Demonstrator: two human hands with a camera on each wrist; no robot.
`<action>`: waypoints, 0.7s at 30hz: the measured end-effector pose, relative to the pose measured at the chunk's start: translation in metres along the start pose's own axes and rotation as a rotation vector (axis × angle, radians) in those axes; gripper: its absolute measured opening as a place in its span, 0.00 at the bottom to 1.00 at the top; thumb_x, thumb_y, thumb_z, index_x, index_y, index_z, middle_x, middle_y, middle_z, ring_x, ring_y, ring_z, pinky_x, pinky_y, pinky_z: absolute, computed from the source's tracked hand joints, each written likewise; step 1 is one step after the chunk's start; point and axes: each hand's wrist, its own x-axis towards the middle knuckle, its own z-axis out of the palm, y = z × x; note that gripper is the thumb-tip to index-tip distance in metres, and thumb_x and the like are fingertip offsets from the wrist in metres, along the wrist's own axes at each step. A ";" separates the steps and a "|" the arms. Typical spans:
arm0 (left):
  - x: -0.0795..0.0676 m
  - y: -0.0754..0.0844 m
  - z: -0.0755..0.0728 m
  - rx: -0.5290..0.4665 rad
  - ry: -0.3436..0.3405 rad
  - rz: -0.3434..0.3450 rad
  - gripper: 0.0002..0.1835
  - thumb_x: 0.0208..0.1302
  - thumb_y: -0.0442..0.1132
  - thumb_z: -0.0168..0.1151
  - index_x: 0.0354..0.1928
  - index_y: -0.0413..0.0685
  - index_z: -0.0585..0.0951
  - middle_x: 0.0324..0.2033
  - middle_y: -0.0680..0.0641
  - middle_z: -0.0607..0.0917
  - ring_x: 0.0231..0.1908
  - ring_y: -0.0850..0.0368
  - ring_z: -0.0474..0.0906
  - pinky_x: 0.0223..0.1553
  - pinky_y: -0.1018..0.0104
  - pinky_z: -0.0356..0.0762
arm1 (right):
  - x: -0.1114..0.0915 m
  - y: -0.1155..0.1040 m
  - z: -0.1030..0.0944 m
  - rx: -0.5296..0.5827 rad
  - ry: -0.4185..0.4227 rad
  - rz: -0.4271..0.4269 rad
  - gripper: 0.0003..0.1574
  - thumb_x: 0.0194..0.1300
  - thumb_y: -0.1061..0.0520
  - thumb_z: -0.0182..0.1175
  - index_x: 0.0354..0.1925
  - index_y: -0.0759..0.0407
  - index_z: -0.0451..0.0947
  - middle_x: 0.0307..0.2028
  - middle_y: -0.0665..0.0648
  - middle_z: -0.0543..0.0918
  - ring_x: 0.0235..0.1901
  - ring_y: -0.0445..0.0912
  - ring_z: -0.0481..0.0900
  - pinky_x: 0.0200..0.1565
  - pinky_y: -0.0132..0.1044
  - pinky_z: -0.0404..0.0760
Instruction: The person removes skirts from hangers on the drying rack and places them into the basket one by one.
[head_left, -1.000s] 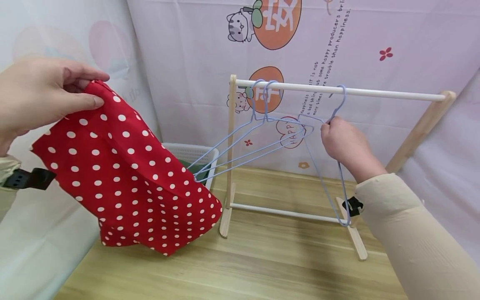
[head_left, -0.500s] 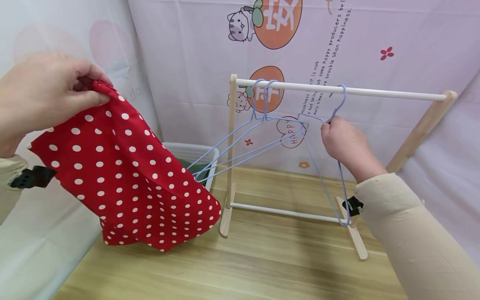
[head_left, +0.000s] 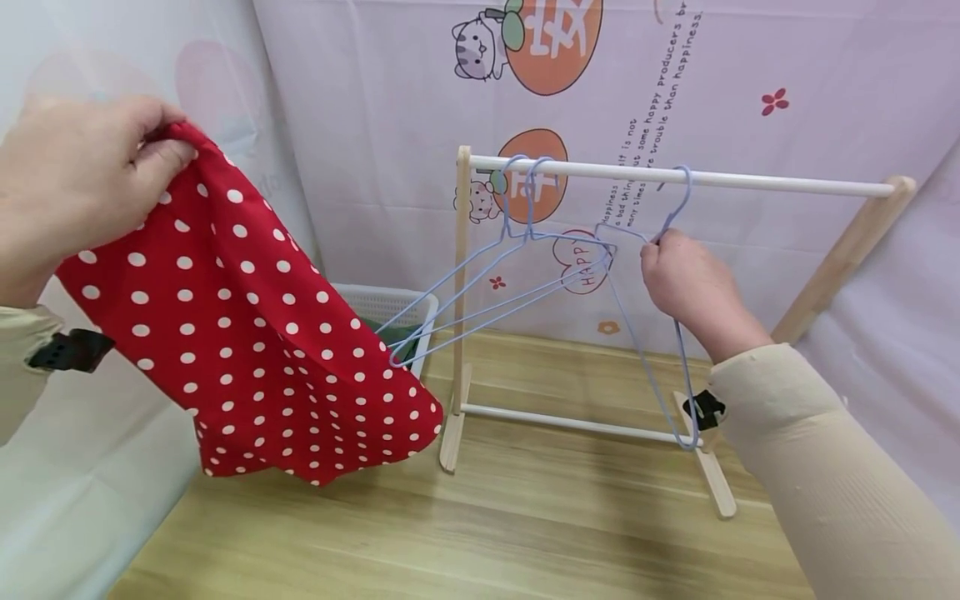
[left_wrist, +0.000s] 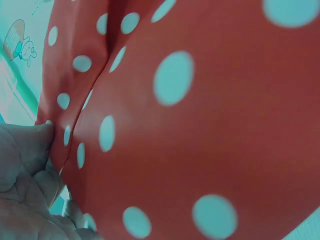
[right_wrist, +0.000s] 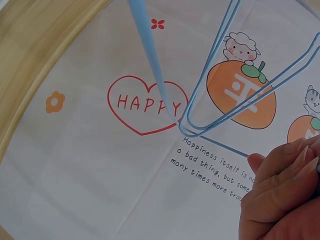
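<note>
At the left of the head view my left hand [head_left: 90, 187] pinches a red cloth with white polka dots [head_left: 255, 350] by its top edge, thumb in front. The cloth hangs down in folds, and its exact kind does not show. In the left wrist view the same red cloth [left_wrist: 240, 130] fills most of the picture beside the fingers [left_wrist: 30, 150]. My right hand [head_left: 693, 283] grips a blue hanger [head_left: 686, 375] just below its hook, which sits over the white rod [head_left: 787, 182]. In the right wrist view, my right hand [right_wrist: 280, 195] partly hides the hanger's neck.
Two more blue hangers [head_left: 529, 237] hang near the left wooden post [head_left: 460, 275], their left ends close to the cloth. A white basket [head_left: 431, 312] with something green in it stands behind. The rack's feet [head_left: 718, 483] rest on the wooden table [head_left: 480, 533].
My left hand dips inward slightly, then rises and shifts left, lifting the red cloth a little. My right hand and its hanger stay in place.
</note>
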 end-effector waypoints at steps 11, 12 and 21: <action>0.000 0.004 -0.004 -0.007 0.130 0.080 0.23 0.74 0.36 0.42 0.66 0.32 0.65 0.52 0.26 0.71 0.44 0.26 0.69 0.45 0.28 0.70 | 0.000 -0.001 -0.001 0.005 0.008 -0.004 0.33 0.75 0.45 0.26 0.53 0.69 0.65 0.45 0.71 0.74 0.34 0.60 0.72 0.28 0.48 0.71; 0.001 0.004 -0.005 -0.003 0.143 0.091 0.23 0.74 0.36 0.43 0.65 0.31 0.65 0.52 0.26 0.71 0.44 0.26 0.69 0.45 0.28 0.70 | 0.000 -0.001 -0.001 0.004 0.008 -0.005 0.33 0.75 0.45 0.26 0.53 0.69 0.65 0.44 0.70 0.74 0.34 0.60 0.72 0.28 0.48 0.71; 0.016 -0.014 -0.015 0.022 0.121 0.048 0.27 0.75 0.36 0.39 0.74 0.45 0.55 0.58 0.27 0.67 0.47 0.25 0.67 0.46 0.27 0.65 | 0.001 0.000 0.000 0.006 -0.003 0.006 0.34 0.75 0.44 0.26 0.56 0.70 0.64 0.44 0.70 0.74 0.34 0.59 0.71 0.28 0.48 0.71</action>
